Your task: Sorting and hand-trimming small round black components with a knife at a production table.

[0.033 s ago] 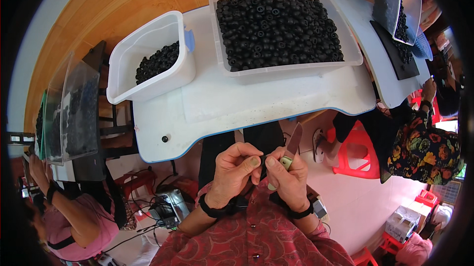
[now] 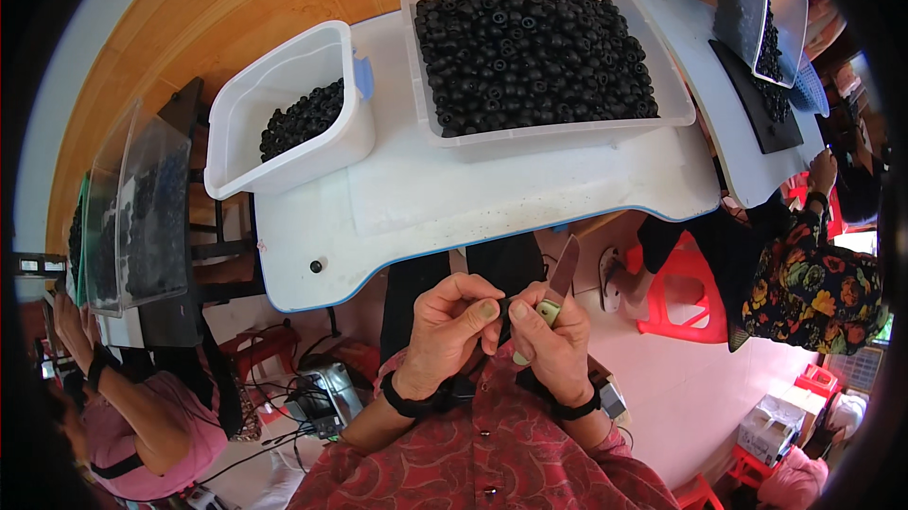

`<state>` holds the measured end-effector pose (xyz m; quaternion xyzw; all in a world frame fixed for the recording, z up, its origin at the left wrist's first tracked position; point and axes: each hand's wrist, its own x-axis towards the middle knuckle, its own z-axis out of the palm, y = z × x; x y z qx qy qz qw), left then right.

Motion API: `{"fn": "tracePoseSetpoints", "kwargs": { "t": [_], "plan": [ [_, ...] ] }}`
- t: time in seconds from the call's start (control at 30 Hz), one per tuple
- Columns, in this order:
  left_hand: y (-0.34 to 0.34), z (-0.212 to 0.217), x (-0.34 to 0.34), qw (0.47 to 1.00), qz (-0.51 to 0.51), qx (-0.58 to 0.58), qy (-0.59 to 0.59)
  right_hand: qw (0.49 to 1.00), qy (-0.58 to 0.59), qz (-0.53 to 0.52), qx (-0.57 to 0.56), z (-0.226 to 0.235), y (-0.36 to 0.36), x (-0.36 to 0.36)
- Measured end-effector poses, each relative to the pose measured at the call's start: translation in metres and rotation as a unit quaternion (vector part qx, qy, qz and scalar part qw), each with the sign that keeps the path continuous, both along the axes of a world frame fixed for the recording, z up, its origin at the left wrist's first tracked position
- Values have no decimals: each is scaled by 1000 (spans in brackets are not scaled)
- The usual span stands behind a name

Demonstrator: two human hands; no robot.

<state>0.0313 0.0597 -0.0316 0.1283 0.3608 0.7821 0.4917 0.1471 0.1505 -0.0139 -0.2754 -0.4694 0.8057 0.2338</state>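
In front of my red patterned shirt, my left hand [image 2: 456, 325] is closed in a pinch on a small black round part [image 2: 504, 306], mostly hidden by the fingers. Close beside it, my right hand [image 2: 551, 340] grips a knife with a pale green handle [image 2: 548, 311]. Its blade [image 2: 565, 269] points up and away from me. The right thumb lies near the black part; whether it touches is hard to tell. Beyond my hands, a large clear bin [image 2: 567, 134] is heaped with black ring-like parts [image 2: 530, 56]. To its left, a white tub [image 2: 322, 155] holds fewer of them [image 2: 303, 120].
A single black part [image 2: 316, 267] lies on the white table [image 2: 407, 217], near its front left corner. Co-workers sit at both sides, one in a pink top [image 2: 156, 425], another in flowered clothing [image 2: 813, 292]. A red stool [image 2: 676, 292] stands to the right; cables [image 2: 274, 439] trail lower left.
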Motion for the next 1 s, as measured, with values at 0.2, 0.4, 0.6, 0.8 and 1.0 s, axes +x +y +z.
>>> {"fn": "tracePoseSetpoints", "kwargs": {
  "t": [0.2,0.4,0.6,0.8,1.0],
  "plan": [
    [-1,0,-1,999,-7,7,-34,1000,-8,-1,-24,3,-2,0],
    [0,1,-1,999,-5,3,-42,924,-89,-74,365,-12,-8,-6],
    [-2,-1,-1,998,10,6,-56,806,-134,-54,574,-13,-8,-9],
    [-2,-1,0,999,13,9,-46,772,-155,-46,615,-12,-8,-9],
    [-3,-2,1,999,11,16,-39,764,-160,-45,623,-12,-8,-9]
  ]
}}
